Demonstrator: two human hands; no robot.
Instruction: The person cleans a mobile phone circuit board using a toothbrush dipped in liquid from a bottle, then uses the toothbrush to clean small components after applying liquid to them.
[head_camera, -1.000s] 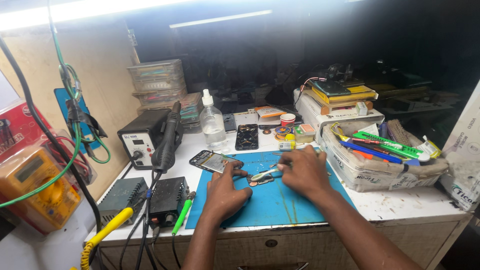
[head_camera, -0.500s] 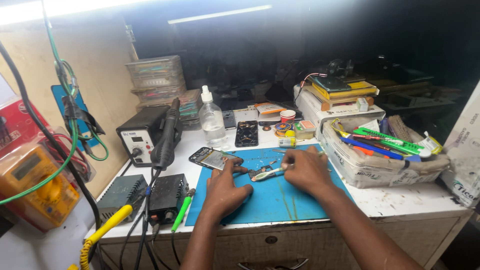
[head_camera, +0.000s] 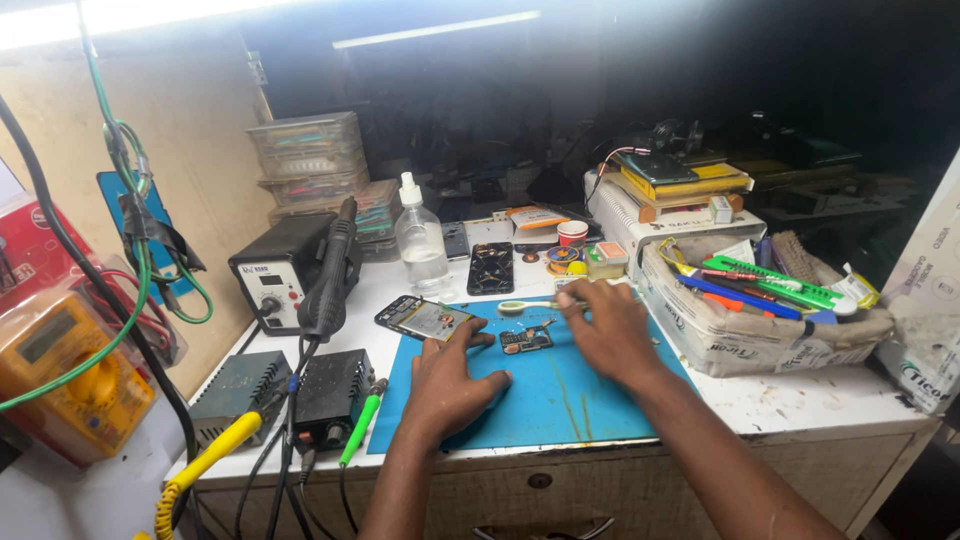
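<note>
My left hand (head_camera: 452, 378) lies palm down on the blue work mat (head_camera: 560, 400), fingers apart, holding nothing. Its fingertips reach an opened phone (head_camera: 424, 318) lying at the mat's far left corner. A small circuit board (head_camera: 525, 341) sits on the mat between my hands, touched by neither. My right hand (head_camera: 612, 332) rests on the mat to the right of the board. Its fingertips pinch the handle end of a white brush (head_camera: 530, 305), which lies along the mat's far edge.
A hot-air station (head_camera: 283, 270) with its black handpiece (head_camera: 330, 275), two black boxes (head_camera: 330, 392), a yellow multimeter (head_camera: 65, 370) and hanging cables crowd the left. A clear bottle (head_camera: 420, 240), a second phone (head_camera: 491, 267) and small jars stand behind the mat. A tool-filled box (head_camera: 760, 320) stands right.
My right hand has carried the brush from above the circuit board to the mat's far edge. My left hand has stayed by the phone.
</note>
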